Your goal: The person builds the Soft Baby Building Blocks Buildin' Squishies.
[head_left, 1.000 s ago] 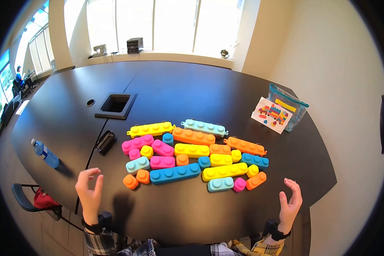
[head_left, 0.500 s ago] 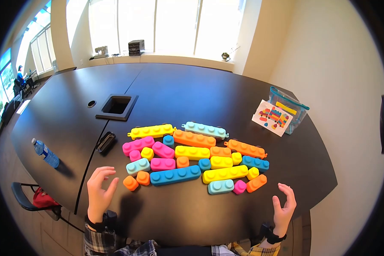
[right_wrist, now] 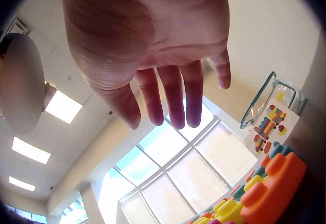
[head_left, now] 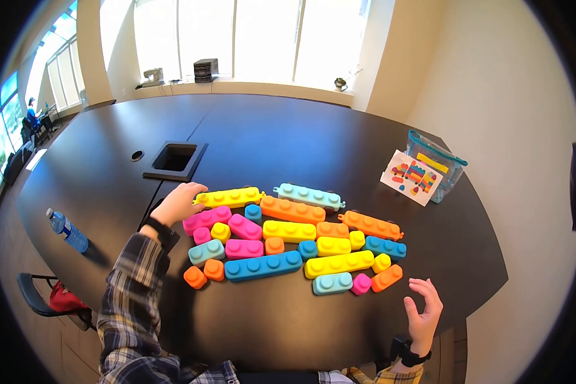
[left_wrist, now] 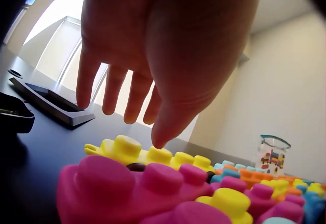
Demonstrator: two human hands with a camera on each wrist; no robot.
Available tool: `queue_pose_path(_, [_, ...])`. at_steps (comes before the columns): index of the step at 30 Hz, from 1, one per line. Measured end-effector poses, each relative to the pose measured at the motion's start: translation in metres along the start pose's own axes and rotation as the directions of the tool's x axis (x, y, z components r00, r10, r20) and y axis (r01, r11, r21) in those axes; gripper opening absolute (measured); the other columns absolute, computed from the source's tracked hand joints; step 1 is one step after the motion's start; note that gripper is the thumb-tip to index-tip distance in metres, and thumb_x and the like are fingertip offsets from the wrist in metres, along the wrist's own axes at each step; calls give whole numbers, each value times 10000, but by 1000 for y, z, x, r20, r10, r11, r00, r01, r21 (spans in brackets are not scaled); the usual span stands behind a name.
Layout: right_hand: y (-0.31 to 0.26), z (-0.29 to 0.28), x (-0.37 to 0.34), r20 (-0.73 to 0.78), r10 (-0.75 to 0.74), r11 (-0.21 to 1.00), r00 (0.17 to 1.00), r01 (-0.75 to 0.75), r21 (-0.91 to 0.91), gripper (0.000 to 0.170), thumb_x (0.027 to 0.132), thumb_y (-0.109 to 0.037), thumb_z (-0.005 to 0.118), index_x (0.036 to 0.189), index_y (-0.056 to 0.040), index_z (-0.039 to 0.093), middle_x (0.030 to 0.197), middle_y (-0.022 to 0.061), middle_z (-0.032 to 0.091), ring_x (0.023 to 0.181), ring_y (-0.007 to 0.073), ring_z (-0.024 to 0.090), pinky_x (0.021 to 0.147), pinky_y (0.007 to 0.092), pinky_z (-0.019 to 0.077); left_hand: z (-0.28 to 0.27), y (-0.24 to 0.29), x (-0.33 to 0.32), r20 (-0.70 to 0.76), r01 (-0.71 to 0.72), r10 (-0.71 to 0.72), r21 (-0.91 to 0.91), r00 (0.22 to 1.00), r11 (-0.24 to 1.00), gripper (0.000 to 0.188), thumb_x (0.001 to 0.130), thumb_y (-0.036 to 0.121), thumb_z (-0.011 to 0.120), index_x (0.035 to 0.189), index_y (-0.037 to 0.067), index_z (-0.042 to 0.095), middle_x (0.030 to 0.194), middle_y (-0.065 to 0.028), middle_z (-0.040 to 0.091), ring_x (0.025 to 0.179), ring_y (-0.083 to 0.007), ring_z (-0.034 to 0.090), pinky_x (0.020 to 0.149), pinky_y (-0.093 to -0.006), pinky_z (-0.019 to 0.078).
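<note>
Loosely, the left hand (head_left: 178,203) hangs, fingers apart, at the left end of the yellow wheeled block (head_left: 230,198) on the dark worktop (head_left: 281,326), contact unclear; the right hand (head_left: 424,313), fingers parted, hovers rightward.

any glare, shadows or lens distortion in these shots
Head view: windows washed out white, bluish sheen on the table, dark shadow beside the bottle, black curved borders suggesting a wide lens; left wrist view: left hand shaded against brightness; right wrist view: right hand shaded too, ceiling lights glaring.
</note>
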State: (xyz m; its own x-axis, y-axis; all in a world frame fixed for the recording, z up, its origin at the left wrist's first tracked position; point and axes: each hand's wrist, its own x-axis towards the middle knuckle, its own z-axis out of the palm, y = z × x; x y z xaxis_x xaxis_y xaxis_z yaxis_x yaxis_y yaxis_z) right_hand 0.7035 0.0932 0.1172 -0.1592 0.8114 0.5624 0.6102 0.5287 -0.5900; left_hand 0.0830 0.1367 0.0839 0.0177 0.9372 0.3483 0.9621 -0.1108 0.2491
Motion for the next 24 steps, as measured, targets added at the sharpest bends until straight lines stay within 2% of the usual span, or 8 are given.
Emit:
queue_pose_path(5, [0,2,0,29,13,1000,999,-13,7,212,873,-123,762,1054,-13,736,1120,130,778,1121,308,715,1202,554,397,17,-12,33,315,123,-130,42,940,991,535,836,348,830,1258,44,706,1209,-182,719,1179,-370,652,1047,-441,518])
queue_pose_path(10, [2,3,2,47,8,1000,999,-8,-8,207,853,-119,801,1036,-35,753,1085,116,786,1071,299,737,1171,553,429,16,-10,47,377,192,-215,98,901,976,612,752,370,887,1246,55,714,1193,-194,719,1152,-368,666,1019,-448,537])
queue_pose_path(12, [4,6,2,49,9,1000,999,-11,25,201,853,-110,799,1033,-33,754,1078,118,787,1065,300,739,1164,551,438,0,1,49,514,458,-406,30,755,889,661,699,379,912,1245,62,715,1185,-198,717,1146,-376,668,1009,-452,545])
queue_pose_path(13, [5,8,2,48,7,998,999,-10,60,195,853,-101,797,1030,-31,756,1071,119,788,1060,300,741,1156,549,447,3,-5,48,516,454,-403,31,756,890,661,699,379,912,1245,62,715,1185,-198,717,1146,-376,668,1009,-452,545])
queue_pose_path(15, [6,12,1,48,1,998,999,-5,66,188,855,-96,795,1026,-28,757,1067,120,788,1056,302,743,1151,547,453,11,-37,40,331,246,-295,182,896,952,658,679,373,917,1225,66,717,1172,-200,714,1140,-385,670,1005,-458,548])
queue_pose_path(18, [5,11,-1,63,1,997,998,-6,80,181,857,-89,791,1022,-21,758,1062,122,788,1054,305,744,1144,542,461,-11,-37,28,137,201,-220,143,966,969,582,661,299,899,1154,45,721,1124,-189,699,1075,-396,675,969,-456,556])
queue_pose_path(23, [3,15,1,78,15,990,997,-25,140,190,854,-80,795,1029,-14,759,1071,129,786,1065,312,740,1138,522,471,-69,67,-15,-72,38,-46,-102,996,994,521,634,173,884,1083,-15,698,1049,-183,681,980,-388,671,898,-404,555])
queue_pose_path(24, [-2,17,1,112,-9,988,994,-8,155,199,850,-77,801,1035,-14,759,1077,131,786,1070,317,738,1135,515,475,-79,118,-40,-23,2,-6,-165,1000,986,521,625,176,881,1076,-8,695,1038,-183,674,974,-389,670,902,-415,554])
